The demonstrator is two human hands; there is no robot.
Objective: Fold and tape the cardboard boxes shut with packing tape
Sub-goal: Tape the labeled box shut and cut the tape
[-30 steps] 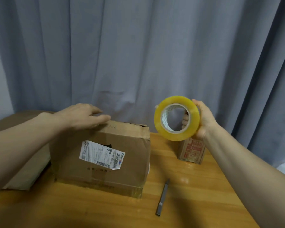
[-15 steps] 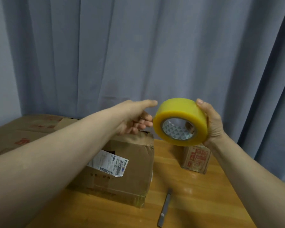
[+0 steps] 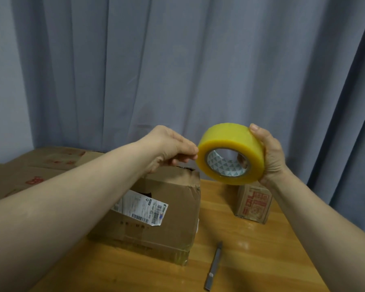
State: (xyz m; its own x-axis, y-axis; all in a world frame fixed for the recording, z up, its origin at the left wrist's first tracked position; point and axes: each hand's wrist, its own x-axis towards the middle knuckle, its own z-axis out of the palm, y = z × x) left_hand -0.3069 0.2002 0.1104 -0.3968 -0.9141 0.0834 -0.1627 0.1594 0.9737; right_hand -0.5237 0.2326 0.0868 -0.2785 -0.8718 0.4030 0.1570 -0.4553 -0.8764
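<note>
My right hand (image 3: pixel 271 154) holds a yellow roll of packing tape (image 3: pixel 230 152) in the air, thumb on its top and fingers through the core. My left hand (image 3: pixel 171 146) is raised beside it, fingertips pinched together and touching the roll's left edge. Whether a tape end is between them I cannot tell. Below both hands stands a brown cardboard box (image 3: pixel 167 218) with a white shipping label (image 3: pixel 143 207) on its front; its top flaps are folded down with a dark gap at the right corner.
A small printed carton (image 3: pixel 253 203) stands on the wooden table (image 3: pixel 261 260) behind the roll. A grey utility knife (image 3: pixel 214 266) lies near the front. Flat cardboard (image 3: pixel 30 171) is stacked at the left. A grey curtain (image 3: pixel 177 70) hangs close behind.
My left hand left the box top, rose, and now pinches at the roll's left edge. The roll has tilted so its face points down toward me.
</note>
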